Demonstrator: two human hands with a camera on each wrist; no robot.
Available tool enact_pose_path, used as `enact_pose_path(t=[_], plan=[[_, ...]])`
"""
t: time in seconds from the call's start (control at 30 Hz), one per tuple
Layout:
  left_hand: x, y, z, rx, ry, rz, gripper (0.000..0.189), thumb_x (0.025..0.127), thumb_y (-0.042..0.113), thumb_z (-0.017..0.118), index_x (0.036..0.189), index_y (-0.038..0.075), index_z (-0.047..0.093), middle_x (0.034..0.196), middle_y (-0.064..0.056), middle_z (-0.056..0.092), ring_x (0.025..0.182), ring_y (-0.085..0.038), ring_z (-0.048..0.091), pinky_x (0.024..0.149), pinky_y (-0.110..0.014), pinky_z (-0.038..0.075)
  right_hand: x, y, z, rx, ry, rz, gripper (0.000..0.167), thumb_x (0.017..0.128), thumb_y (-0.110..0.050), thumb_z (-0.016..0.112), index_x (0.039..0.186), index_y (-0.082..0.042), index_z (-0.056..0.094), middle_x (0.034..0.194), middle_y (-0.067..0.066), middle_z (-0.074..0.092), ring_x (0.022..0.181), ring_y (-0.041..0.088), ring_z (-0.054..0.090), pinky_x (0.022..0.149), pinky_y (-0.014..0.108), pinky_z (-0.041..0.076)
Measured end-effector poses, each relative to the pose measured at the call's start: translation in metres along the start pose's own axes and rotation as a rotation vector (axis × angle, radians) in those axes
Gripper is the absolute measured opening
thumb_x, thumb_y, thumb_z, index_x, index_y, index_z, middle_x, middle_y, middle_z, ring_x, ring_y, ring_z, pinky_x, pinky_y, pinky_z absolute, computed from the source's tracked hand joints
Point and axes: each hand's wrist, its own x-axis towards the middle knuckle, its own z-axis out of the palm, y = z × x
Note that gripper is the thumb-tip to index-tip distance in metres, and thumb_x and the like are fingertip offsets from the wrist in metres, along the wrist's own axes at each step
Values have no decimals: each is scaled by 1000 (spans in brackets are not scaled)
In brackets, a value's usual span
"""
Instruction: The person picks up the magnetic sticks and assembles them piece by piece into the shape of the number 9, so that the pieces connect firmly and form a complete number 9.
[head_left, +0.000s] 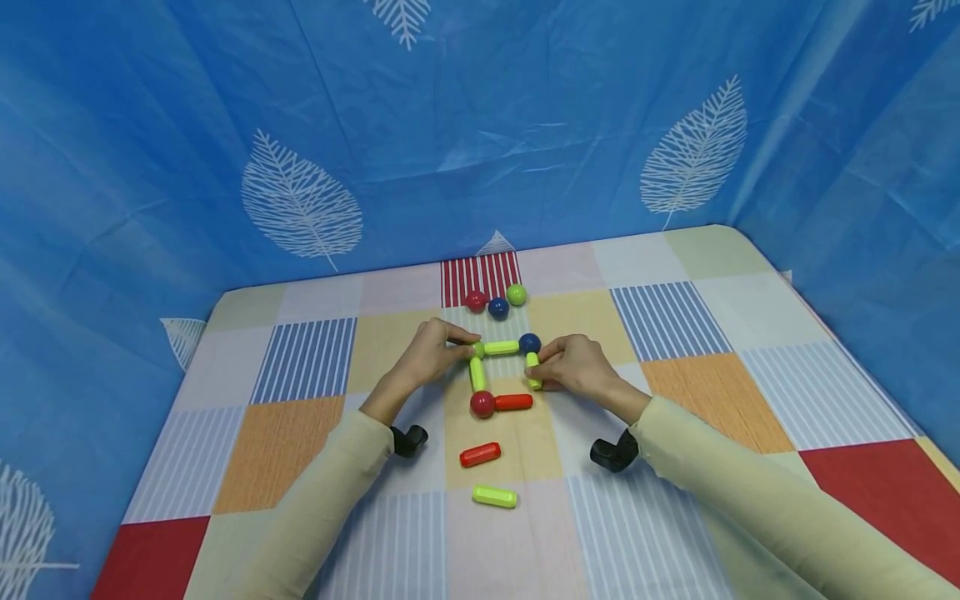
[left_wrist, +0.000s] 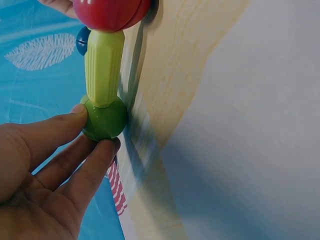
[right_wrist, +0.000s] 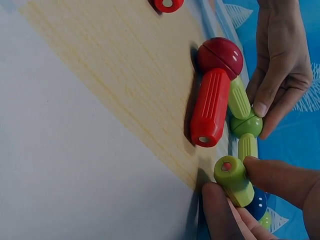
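While both my hands were busy near the middle of the tabletop [head_left: 765, 400], the head view showed my left hand [head_left: 435, 350] pinching a green ball [head_left: 478, 351] and my right hand [head_left: 581, 365] gripping a yellow-green rod [head_left: 532, 360] by its sides, just below a blue ball [head_left: 529, 343]. A far rod [head_left: 502, 347] linked those two balls; a left rod [head_left: 478, 375] ran from the green one to a red ball [head_left: 482, 404], from which a red rod [head_left: 513, 402] pointed toward the tabletop's right edge. Only here could I see the spare yellow-green rod [head_left: 495, 497], lying toward the near edge beyond a loose red rod [head_left: 480, 454], and the whole cluster of three spare balls [head_left: 498, 308] toward the far edge

The left wrist view showed my thumb and fingers closed round the green ball, but not the rod in my right hand. Glossy and apparently hard, the ball seemed light and slightly slippery, best pinched across its sides, clear of the joint

The right wrist view alone revealed the end faces: a small reddish inset in the gripped rod, a pale one in the red rod, perhaps magnets. It also showed those two rods plainly apart. Stiff and grooved, the rods probably offered surer hold around their middles; a sideways twist might have parted the joints
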Motion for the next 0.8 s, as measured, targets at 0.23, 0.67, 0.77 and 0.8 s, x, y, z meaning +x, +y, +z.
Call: enact_pose_path(t=[0.23,0.67,0.77,0.8], plan=[[0,0,1,8,8,5,23,92,4,68,114,3,73,109,-10,73,105,-23,64,90,-37,52,-1,1,1,17,-6,-3,35,82,-11,80,107,5,63,88,12,71,71,18,72,65,29,58],[0,-2,0,2,10,41,22,91,5,69,112,2,73,107,-11,73,107,-25,65,87,-37,53,-3,3,-1,68,-21,8,33,84,-9,77,110,6,62,92,14,71,77,19,72,69,30,58],[0,-3,0,-1,7,38,22,91,5,69,112,2,73,107,-11,73,107,-25,65,86,-36,53,-4,5,-4,56,-24,-6,32,86,-10,75,111,6,63,93,14,72,80,20,72,70,30,58],[0,-3,0,-2,5,37,22,91,5,69,112,2,73,107,-11,73,107,-24,65,86,-36,53,-5,5,-5,52,-27,-13,31,86,-10,74,112,6,63,94,13,72,80,21,72,71,30,58]])
